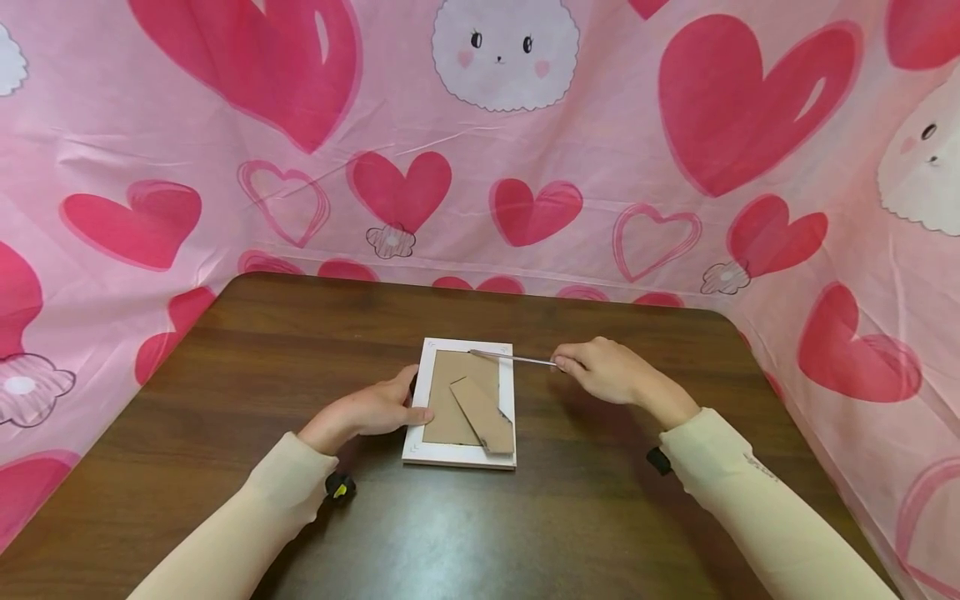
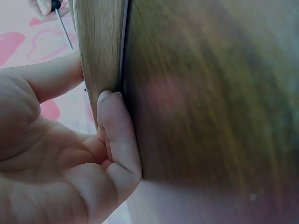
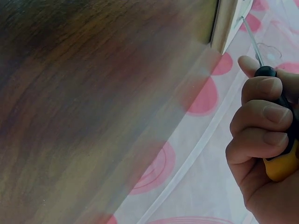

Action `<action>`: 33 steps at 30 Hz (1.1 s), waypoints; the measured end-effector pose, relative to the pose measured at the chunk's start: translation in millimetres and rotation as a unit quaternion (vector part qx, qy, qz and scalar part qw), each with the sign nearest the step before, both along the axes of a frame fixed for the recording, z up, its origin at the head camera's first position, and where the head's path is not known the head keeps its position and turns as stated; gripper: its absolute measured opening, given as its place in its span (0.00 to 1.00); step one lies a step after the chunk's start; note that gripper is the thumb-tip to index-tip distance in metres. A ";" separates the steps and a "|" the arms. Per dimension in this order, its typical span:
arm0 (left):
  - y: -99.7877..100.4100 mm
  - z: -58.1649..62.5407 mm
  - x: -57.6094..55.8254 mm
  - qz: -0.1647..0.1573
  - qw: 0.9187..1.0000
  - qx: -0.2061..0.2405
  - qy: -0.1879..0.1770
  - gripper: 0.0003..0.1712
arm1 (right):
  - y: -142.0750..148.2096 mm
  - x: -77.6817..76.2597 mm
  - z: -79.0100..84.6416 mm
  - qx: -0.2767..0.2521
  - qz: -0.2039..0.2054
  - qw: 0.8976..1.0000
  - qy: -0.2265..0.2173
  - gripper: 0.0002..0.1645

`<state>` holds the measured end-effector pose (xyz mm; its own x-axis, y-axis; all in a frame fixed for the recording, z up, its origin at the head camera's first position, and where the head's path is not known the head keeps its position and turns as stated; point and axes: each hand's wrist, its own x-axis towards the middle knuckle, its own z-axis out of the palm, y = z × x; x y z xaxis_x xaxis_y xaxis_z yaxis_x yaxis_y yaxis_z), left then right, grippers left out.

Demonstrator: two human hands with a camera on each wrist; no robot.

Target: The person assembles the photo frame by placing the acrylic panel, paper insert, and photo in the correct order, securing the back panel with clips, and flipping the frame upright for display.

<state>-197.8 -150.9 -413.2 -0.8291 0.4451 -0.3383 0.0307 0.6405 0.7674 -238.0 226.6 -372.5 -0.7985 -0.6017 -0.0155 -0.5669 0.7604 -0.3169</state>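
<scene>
Left hand: clamped on the left edge of the picture frame.
Frame: back up on the table.
Screwdriver: tip at the backing board's top edge; I judge this prying, calling for steady bracing.
Right hand: wrapped round the handle.

I'm seeing a polished sheen on the dark brown wood-grain table, glossy where light pools. The rectangular white picture frame has a smooth face, and my left wrist view picks up pale wood grain along its edge. Tan backing board: matt, like cardboard. Now the screwdriver's slim shaft, shiny metal, its black-and-yellow handle apparently plastic. Pink heart-printed cloth hangs creased.
</scene>
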 end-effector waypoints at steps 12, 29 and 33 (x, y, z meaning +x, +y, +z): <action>0.5 -2.0 -2.2 -0.003 1.000 0.005 -0.003 0.51 | -0.6 -0.8 5.6 0.007 -0.007 1.000 -0.014 0.15; 0.1 0.2 -2.8 -0.022 1.000 0.011 -0.004 0.54 | -1.8 -25.2 27.8 -0.106 -0.059 0.912 -0.391 0.22; -0.1 -0.1 -2.9 -0.019 1.000 0.008 -0.006 0.55 | -7.0 -23.6 32.3 -0.086 -0.049 0.914 -0.393 0.22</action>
